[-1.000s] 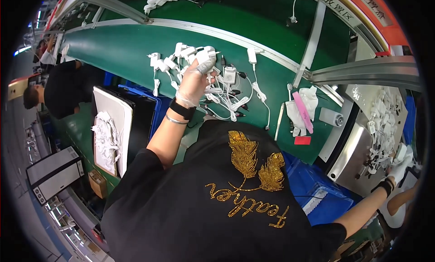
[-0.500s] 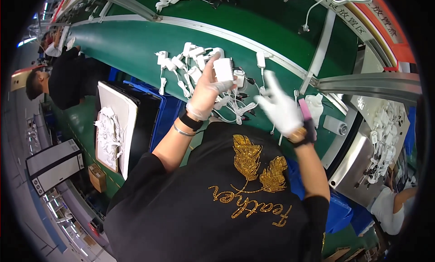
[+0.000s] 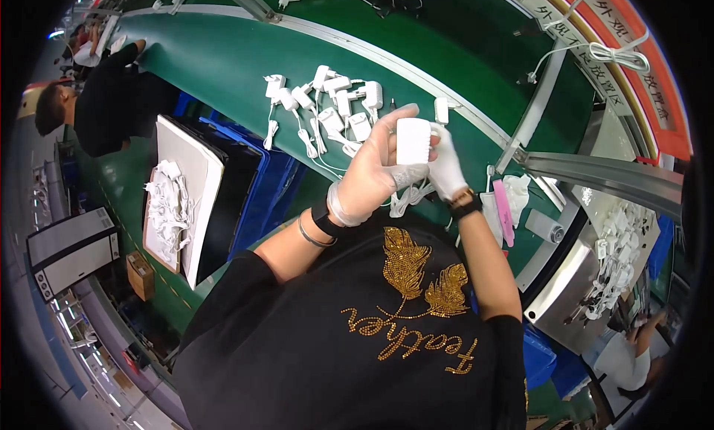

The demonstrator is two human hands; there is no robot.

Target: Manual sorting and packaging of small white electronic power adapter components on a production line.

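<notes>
While I hold the left hand (image 3: 373, 162), in a thin translucent glove, half-curled with its thumb below and fingers above, it has hold of a white, block-shaped plastic power adapter (image 3: 413, 141), raised over the near edge of the green counter (image 3: 201, 50). I have the right hand (image 3: 448, 166), gloved in white fabric, just beside the adapter's right side, its fingers partly bent and reaching behind it; I cannot tell from my view whether they pinch the adapter or its cord.

Beyond the left hand, I see a loose cluster of white plug adapters with bundled white cables (image 3: 331, 106) lying on the counter. One separate white rectangular adapter (image 3: 442, 111) sits near the pale rail, past the right hand. To the right of that hand, I make out a long pink strip (image 3: 503, 213) against a crumpled white cloth (image 3: 518, 194), with a translucent cylindrical bottle (image 3: 544, 226) near them. Farther right, a heap of white adapters and cables (image 3: 617, 251) covers part of a shiny metal surface (image 3: 554, 311).
</notes>
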